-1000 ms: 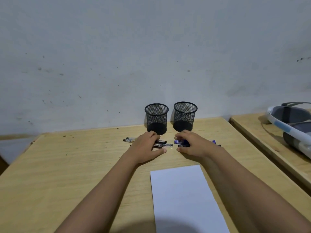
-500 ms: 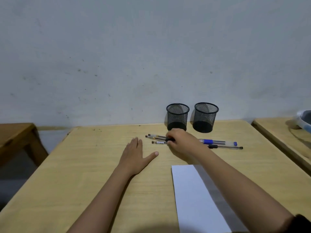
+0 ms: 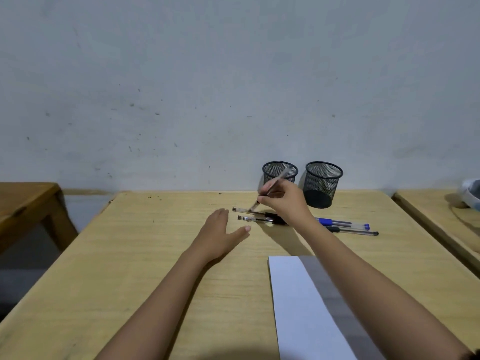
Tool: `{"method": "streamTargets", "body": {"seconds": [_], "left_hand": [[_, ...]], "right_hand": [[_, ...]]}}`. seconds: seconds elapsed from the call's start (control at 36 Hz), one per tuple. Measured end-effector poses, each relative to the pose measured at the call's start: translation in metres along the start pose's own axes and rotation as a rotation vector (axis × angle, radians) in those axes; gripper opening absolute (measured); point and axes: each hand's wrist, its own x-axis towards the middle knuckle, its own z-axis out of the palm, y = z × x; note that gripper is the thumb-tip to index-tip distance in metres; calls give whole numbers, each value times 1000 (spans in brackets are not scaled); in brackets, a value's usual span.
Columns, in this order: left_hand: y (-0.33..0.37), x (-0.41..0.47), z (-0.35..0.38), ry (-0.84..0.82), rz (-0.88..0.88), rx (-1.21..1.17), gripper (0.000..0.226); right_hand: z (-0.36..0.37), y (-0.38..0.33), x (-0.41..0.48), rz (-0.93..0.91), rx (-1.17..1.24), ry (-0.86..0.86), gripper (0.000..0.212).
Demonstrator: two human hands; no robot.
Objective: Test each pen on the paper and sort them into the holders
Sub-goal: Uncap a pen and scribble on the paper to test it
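Pale wood table (image 3: 130,255) lies bare on its left half. The left hand (image 3: 220,233) rests flat there, fingers spread, holding nothing. Just right, two black pens (image 3: 255,219) lie loose. The right hand (image 3: 284,200) pinches a blurred pen (image 3: 270,189), lifted and tilted before the left holder (image 3: 280,172). The right holder (image 3: 323,184) stands beside it. The forearm hides part of the blue pens (image 3: 342,224) and paper (image 3: 298,302), whose near end is cut off.

The left hand (image 3: 220,236) lies flat, palm down, fingers together and pointing away, thumb spread to the right, forearm bare and stretched forward. The right hand (image 3: 284,201) is raised above the worktop, fingers curled and pinched together near the thumb, its bare forearm angling in from the lower right.
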Motion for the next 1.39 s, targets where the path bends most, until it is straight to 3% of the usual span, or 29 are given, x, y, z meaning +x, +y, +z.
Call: {"method": "streamTargets", "body": {"seconds": [0.11, 0.17, 0.31, 0.58, 0.75, 0.89, 1.19, 1.39], "left_hand": [[25, -5, 3, 28, -2, -701, 49], [36, -7, 3, 60, 45, -819, 31], [53, -8, 0, 198, 209, -708, 11], [55, -10, -12, 15, 267, -539, 12], [-14, -37, -36, 175, 7, -648, 15], [-25, -35, -28, 116, 24, -369, 20], [-3, -30, 2, 139, 163, -122, 15], [14, -45, 6, 261, 246, -101, 31]], "right_hand": [[-8, -6, -7, 59, 237, -5, 21], [-11, -9, -12, 90, 323, -16, 15], [-18, -18, -24, 114, 440, -25, 7], [-36, -30, -37, 152, 387, -49, 4], [-113, -18, -26, 122, 549, 350, 3], [-110, -13, -36, 91, 495, 225, 8], [-64, -7, -50, 172, 287, 126, 24], [-53, -7, -63, 213, 404, 55, 6]]}}
